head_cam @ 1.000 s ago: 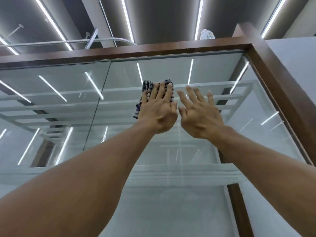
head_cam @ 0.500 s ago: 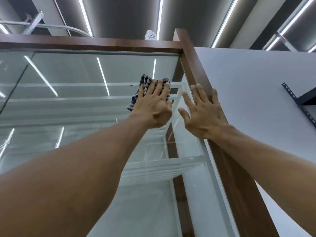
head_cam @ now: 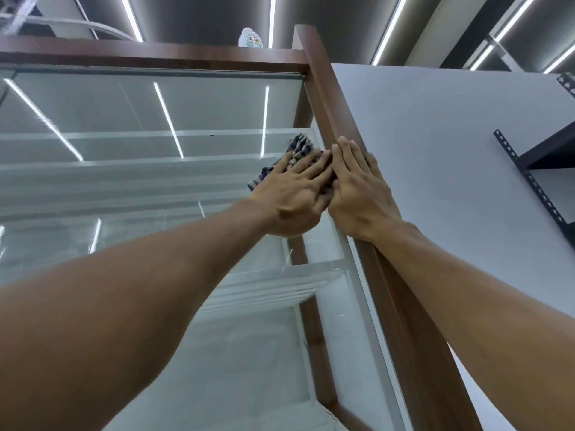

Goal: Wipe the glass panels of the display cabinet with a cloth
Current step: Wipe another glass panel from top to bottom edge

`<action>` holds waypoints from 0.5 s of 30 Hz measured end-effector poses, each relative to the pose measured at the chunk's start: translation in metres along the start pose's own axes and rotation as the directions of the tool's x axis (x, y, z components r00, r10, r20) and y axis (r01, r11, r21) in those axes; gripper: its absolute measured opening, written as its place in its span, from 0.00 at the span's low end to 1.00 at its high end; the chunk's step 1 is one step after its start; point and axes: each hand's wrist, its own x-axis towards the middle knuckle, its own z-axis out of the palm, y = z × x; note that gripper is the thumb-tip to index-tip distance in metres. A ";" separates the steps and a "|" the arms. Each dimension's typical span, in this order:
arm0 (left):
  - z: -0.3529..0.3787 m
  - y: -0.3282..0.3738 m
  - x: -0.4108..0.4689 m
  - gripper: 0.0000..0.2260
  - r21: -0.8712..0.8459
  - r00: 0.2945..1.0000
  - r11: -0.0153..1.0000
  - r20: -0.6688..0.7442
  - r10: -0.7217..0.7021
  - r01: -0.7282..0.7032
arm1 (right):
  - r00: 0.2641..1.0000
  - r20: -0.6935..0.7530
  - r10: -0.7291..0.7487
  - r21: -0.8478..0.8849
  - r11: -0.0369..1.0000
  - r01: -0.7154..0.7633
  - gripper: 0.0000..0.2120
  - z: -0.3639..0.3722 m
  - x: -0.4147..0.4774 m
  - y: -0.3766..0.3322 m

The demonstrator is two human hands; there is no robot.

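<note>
- Your left hand [head_cam: 292, 194] has slid the cloth [head_cam: 297, 150] right across the front glass panel [head_cam: 155, 126] in the last sec; it's now at mid-frame, jammed up against the wooden corner post [head_cam: 334, 110].
- Left hand is flat, fingers spread, palm pressing the cloth onto the glass. It's pinning, not gripping; only a striped edge pokes out above and left of the fingers.
- Your right hand [head_cam: 357, 191] has closed in too: a moment ago it was apart from the left, now the two touch. It's open, fingers together, laid flat on the post, holding nothing.
- Meaning, I'd say: this pass has hit the right-hand limit of the panel, so the upper strip looks covered. Next stroke prob. drops lower or goes back left.
- Surface: clear glass, reflecting ceiling light strips; glass shelves [head_cam: 280, 284] visible inside. Can't tell smears or streaks from here.
- Room: view tilts up. Dark ceiling w/ long strip lights [head_cam: 389, 29], a plastic bottle [head_cam: 250, 37] on the cabinet top at upper centre, plain grey wall [head_cam: 451, 135] on the right, and a black perforated rack [head_cam: 535, 178] at the right edge.
</note>
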 end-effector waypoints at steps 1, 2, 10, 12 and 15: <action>-0.002 -0.004 -0.002 0.27 0.011 1.000 1.000 0.002 0.008 -0.008 | 1.000 -0.006 -0.003 0.012 1.000 0.003 0.30 0.000 -0.002 0.000; -0.005 -0.009 -0.001 0.27 0.023 1.000 1.000 -0.003 -0.013 0.013 | 1.000 -0.010 -0.006 0.013 1.000 0.006 0.30 0.000 -0.003 0.000; 0.003 0.013 -0.011 0.28 0.001 1.000 1.000 -0.020 -0.007 0.007 | 1.000 0.007 -0.014 -0.006 1.000 0.014 0.31 -0.002 -0.009 0.000; -0.001 0.003 -0.012 0.27 0.007 1.000 1.000 -0.012 -0.007 0.007 | 1.000 0.013 -0.023 -0.015 1.000 0.023 0.30 -0.001 -0.014 0.002; -0.004 0.002 -0.012 0.27 0.011 0.990 0.991 -0.028 -0.137 0.137 | 1.000 0.029 0.009 -0.098 0.995 -0.006 0.29 0.001 -0.018 0.002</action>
